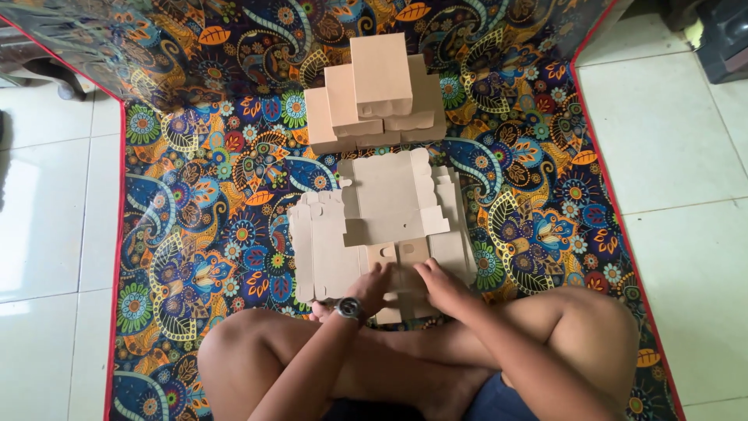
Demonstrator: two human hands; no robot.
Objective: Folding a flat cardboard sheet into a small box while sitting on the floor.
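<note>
I sit cross-legged on a colourful patterned mat (195,226). My left hand (372,284), with a wristwatch on the wrist, presses on a small brown cardboard piece (397,257) just in front of my legs. My right hand (440,284) rests on the same piece beside it, fingers bent over the cardboard. Just beyond my hands lies a pile of flat, unfolded cardboard box blanks (382,210), overlapping each other. Further away stands a stack of folded brown boxes (378,90), stepped like a pyramid.
White floor tiles (670,132) border the mat on both sides. A dark object (725,39) sits at the top right corner. My knees (592,327) spread to left and right near the mat's front.
</note>
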